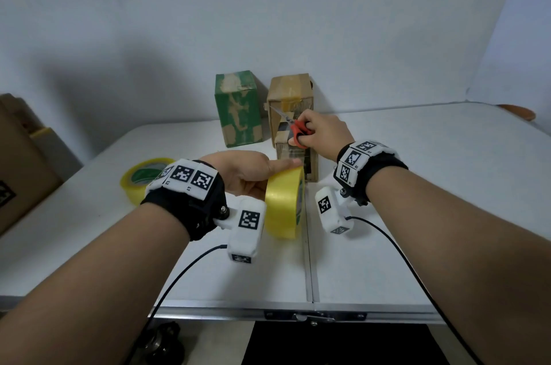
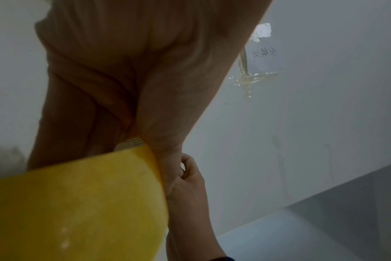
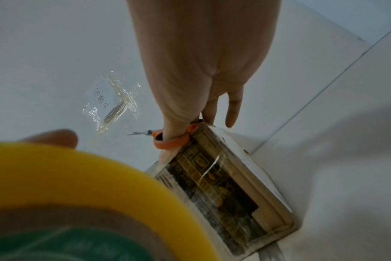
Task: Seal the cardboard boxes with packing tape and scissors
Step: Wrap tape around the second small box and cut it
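My left hand (image 1: 247,173) grips a yellow tape roll (image 1: 284,203) upright above the table, thumb lying over its top; the roll (image 2: 78,203) fills the left wrist view. My right hand (image 1: 319,133) holds red-handled scissors (image 1: 298,130), thumb through a handle loop (image 3: 170,143), blades pointing up and left. The scissors hover at the top of a small printed box (image 1: 298,162) standing just past the roll. A shiny strip of clear tape crosses that box's face (image 3: 210,167). Behind it stands a brown cardboard box (image 1: 290,93) with tape on top.
A green box (image 1: 238,108) stands left of the brown one. A second tape roll (image 1: 143,176) lies flat on the white table (image 1: 417,185). A large carton (image 1: 24,156) sits off the table's left edge. Cables trail from both wrists toward the near edge.
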